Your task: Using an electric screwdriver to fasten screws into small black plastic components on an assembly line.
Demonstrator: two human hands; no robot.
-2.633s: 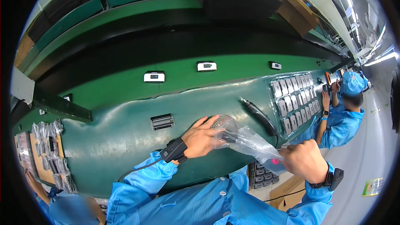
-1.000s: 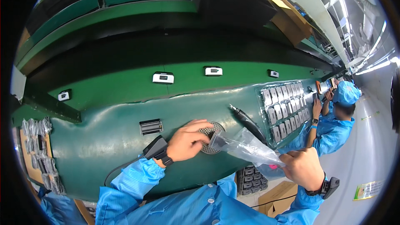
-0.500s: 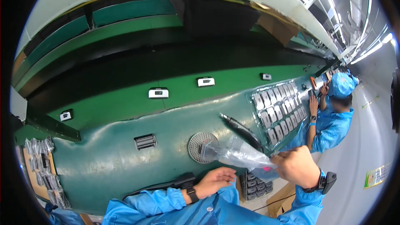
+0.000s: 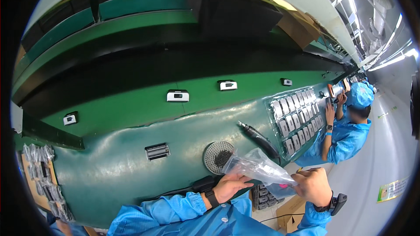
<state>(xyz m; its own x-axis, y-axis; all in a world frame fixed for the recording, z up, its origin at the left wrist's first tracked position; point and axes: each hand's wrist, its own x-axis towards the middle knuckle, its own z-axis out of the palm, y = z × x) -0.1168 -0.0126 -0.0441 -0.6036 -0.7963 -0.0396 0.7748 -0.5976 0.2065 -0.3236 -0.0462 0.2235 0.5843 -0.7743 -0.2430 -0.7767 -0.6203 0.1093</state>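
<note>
My right hand [image 4: 314, 186] is closed around the gathered end of a clear plastic bag [image 4: 261, 166]. The bag stretches left and its wide end reaches the edge of a round grey perforated dish [image 4: 211, 152]. A heap of small dark pieces [image 4: 222, 158], too small to name, lies in the dish. My left hand [image 4: 231, 186] is under the bag's wide end, fingers stretched out and apart; whether it touches the plastic is unclear. Beyond the bag lies a black pen-shaped power screwdriver [image 4: 258, 140]. A dark rectangular part with silvery bars [image 4: 157, 151] rests left of the dish.
A clear tray [image 4: 280, 136] holds rows of grey-white parts at the right. White-and-black devices [image 4: 177, 96] stand on the green belt behind. Wrapped parts [image 4: 43, 179] lie on a board at far left. A co-worker in blue [image 4: 350, 135] sits at the right; dark parts [image 4: 264, 197] are stacked below.
My left hand has moved right and up to the bag's wide end. The bag has shifted off the dish, and the dark heap in it now shows clearly.
</note>
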